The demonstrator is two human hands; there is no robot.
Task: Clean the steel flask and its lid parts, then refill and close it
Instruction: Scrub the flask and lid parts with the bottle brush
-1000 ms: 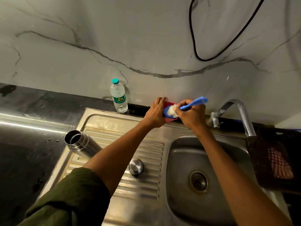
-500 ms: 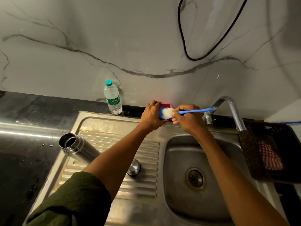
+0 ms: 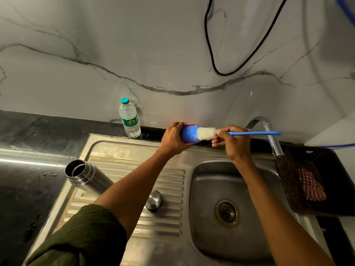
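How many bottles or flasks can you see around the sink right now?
2. The open steel flask lies on the ribbed drainboard, partly behind the left arm. The clear plastic water bottle stands upright against the wall. The dark basket may hide others.

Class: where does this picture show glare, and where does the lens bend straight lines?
Head view: glare streaks the dark counter at left; the wide lens bows the sink rim and wall edge; the flask mouth stays sharp.

Your left arm wears an olive-green sleeve [image 3: 80, 239], loose and creased, bunched up above the elbow. Forearm below it is bare to your left hand [image 3: 172, 138]. Your right arm is bare all the way to your right hand [image 3: 233, 140]; nails short.
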